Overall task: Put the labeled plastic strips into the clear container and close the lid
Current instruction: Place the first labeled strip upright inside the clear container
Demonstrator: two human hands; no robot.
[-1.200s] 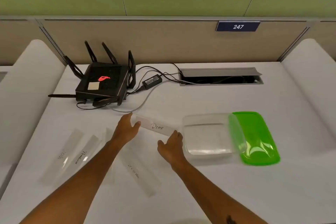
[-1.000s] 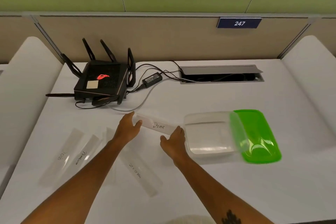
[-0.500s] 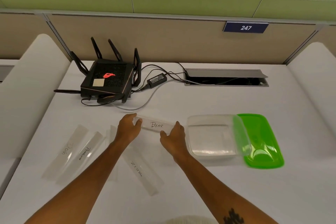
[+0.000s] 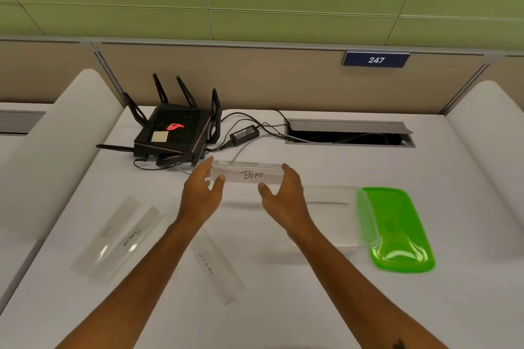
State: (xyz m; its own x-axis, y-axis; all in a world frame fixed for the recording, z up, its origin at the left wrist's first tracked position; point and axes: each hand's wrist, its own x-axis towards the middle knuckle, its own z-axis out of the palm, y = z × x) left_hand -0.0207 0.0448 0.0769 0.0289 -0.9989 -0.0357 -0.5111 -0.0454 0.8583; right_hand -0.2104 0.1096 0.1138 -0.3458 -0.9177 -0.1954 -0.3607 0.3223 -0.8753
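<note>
Both sets of fingers (image 4: 218, 178) pinch one strip (image 4: 249, 176), marked "BEAR", by its two ends: the left hand (image 4: 201, 195) takes the left end, the right hand (image 4: 283, 193) the right end. The strip is held level just above the middle of the frame, apparently lifted off the bench (image 4: 283, 306).

Right of the right hand sits the clear container (image 4: 329, 207), open and, as far as its blurred walls allow, empty. The green lid (image 4: 394, 232) lies just beside it at centre right, touching or overlapping its right edge.

Three more strips lie flat on the bench: two side by side at lower left (image 4: 113, 238), and one (image 4: 218, 269) between the forearms.

So the task looks barely begun: no strip seems stowed, the first is in hand, three wait, and the lid is not yet on.
</note>
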